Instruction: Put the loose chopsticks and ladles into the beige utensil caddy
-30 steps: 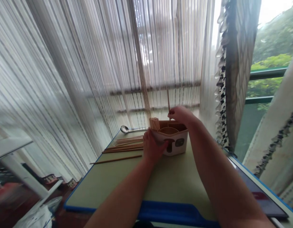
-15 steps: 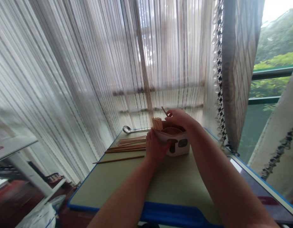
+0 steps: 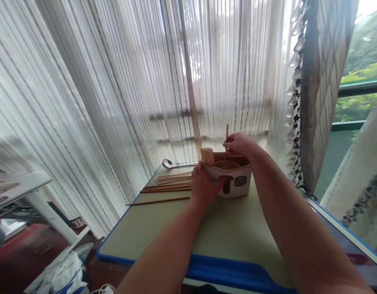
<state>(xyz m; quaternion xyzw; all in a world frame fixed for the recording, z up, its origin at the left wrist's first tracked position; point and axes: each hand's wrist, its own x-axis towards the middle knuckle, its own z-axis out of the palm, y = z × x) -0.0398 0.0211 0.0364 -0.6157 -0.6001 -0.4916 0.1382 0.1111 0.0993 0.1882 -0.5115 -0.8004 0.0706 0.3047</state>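
Stretching out beneath my arms, the blue-edged table [image 3: 231, 232] carries the white utensil holder [image 3: 242, 191], and here's my left hand [image 3: 205, 185] wrapped round its left corner, thumb across the printed front wall, lower and farther from the action. Up above the rim it's my right hand [image 3: 239, 143], right of the upright bundle of pale chopsticks [image 3: 208, 155], fingertips pinched narrow on one slim chopstick [image 3: 227, 132], its long axis almost vertical, top end clear above my fingers, lower part aimed down toward the holder's opening!
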